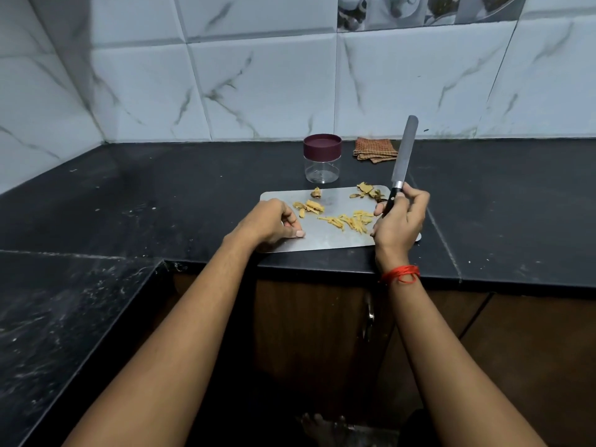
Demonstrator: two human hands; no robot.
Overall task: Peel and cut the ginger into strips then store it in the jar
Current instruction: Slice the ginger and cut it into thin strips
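A steel cutting board (pixel 325 238) lies on the black counter. Yellow ginger strips (pixel 350 221) are scattered across its middle, and thicker ginger slices (pixel 311 207) lie to their left. Brown peels (pixel 367 191) sit at the board's far right corner, with one small scrap (pixel 316 192) at the far edge. My left hand (pixel 274 224) rests on the board's left end, fingers curled, holding nothing visible. My right hand (pixel 400 221) grips the black handle of a knife (pixel 404 153), whose blade points up and away. A clear jar (pixel 322 162) with a maroon lid on stands behind the board.
A folded brown checked cloth (pixel 375 150) lies against the tiled wall behind the knife. The counter (pixel 193 188) turns a corner along my left side. Wooden cabinet doors (pixel 316 333) are below the counter's front edge.
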